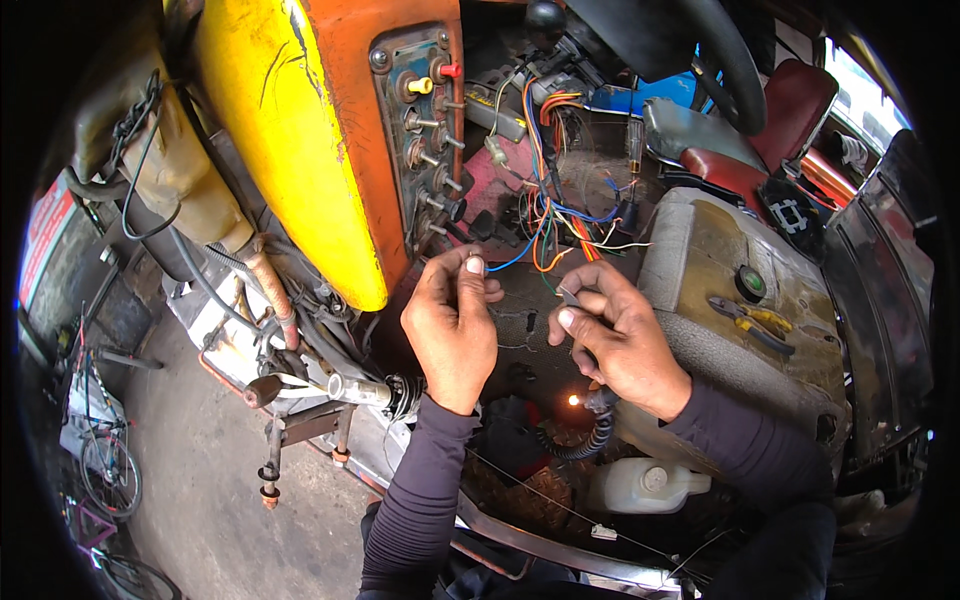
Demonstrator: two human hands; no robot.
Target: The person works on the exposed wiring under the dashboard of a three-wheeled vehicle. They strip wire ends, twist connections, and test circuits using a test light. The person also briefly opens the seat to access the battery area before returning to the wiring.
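Note:
Below a loose bundle of coloured wires (560, 215), my left hand (450, 325) pinches the end of a blue wire (508, 264) between thumb and forefinger. My right hand (620, 340) is curled just to its right, gripping a small dark metal piece (568, 298) at the tip of a green wire (548, 280); what exactly that piece is, I cannot tell. Behind both hands stands an orange panel (355, 45) with a row of toggle switches (420, 145). A small lit bulb (574, 400) glows beneath my right hand.
A yellow body panel (280, 120) is at left. Right are a worn cushion (680, 250) carrying pliers (750, 325), a red seat (785, 115) and a steering wheel (750, 90). A plastic jug (650, 485) sits low, and bicycles (110, 460) stand at far left.

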